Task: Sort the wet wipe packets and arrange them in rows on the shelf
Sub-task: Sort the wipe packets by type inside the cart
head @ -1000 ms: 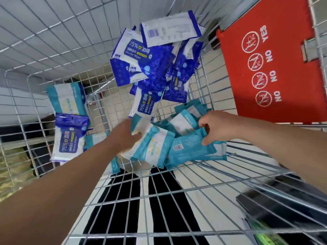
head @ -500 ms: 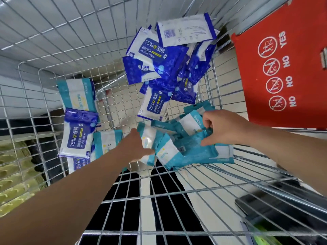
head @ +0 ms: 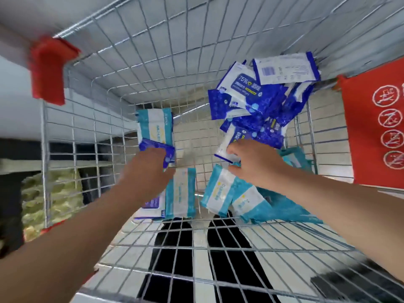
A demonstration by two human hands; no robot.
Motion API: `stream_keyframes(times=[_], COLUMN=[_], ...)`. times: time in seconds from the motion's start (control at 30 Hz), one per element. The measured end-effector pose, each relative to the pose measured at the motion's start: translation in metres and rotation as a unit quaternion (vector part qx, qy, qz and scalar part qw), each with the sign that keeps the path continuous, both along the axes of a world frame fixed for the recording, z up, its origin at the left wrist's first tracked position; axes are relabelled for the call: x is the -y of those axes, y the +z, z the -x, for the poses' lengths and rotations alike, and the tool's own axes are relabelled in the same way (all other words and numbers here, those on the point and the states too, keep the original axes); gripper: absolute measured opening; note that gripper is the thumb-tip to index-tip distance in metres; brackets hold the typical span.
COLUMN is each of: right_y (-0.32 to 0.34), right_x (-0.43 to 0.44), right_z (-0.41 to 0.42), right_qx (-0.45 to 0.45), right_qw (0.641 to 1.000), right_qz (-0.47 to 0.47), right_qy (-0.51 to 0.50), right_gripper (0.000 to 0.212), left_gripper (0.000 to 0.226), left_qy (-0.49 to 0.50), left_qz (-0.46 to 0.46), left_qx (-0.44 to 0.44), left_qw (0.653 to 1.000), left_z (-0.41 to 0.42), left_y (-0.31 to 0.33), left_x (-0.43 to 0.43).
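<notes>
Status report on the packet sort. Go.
Left hand on dark blue packet, hold unclear. Right hand open, touching blue-and-white packet. Teal packets beneath; shelf not in view.

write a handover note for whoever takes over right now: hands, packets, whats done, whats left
The left hand reaches onto the dark blue packet in the left group; blur hides whether it grips.
The right hand is open, spread over a white and blue packet beside the teal pile, holding nothing.
All packets lie in the wire cart: dark blue pile in the far right corner, teal pile near right, mixed group at left.
Done: colours partly grouped.
Left: split the left group, then row everything on the shelf, which is not in view.
</notes>
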State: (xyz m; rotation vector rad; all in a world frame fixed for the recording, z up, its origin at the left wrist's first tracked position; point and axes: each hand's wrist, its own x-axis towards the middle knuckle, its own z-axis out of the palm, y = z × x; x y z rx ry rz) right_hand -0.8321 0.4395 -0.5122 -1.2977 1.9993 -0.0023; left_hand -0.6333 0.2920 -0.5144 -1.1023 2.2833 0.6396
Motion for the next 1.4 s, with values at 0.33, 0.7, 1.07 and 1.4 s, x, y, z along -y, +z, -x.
stream_keyframes(times=[0.33, 0.7, 1.07, 1.4], right_y=[-0.066, -0.085, -0.056, -0.091], right_x=[0.056, 0.049, 0.107, 0.123], right_z=[-0.077, -0.084, -0.005, -0.027], right_qx=[0.107, 0.110, 0.198, 0.204], right_qw=[0.993, 0.989, 0.940, 0.911], right_qz=[-0.034, -0.090, 0.033, 0.033], right_qy=[-0.038, -0.044, -0.277, -0.358], right_gripper=[0.046, 0.027, 0.022, 0.012], left_gripper=[0.047, 0.026, 0.036, 0.014], left_qy=[0.152, 0.062, 0.209, 0.297], left_qz=[-0.038, -0.047, -0.019, -0.086], left_qx=[-0.063, 0.029, -0.074, -0.133], left_qw=[0.986, 0.997, 0.975, 0.942], left_z=[-0.038, -0.056, -0.007, 0.015], left_y=[-0.047, -0.051, -0.049, -0.070], left_x=[0.027, 0.022, 0.065, 0.075])
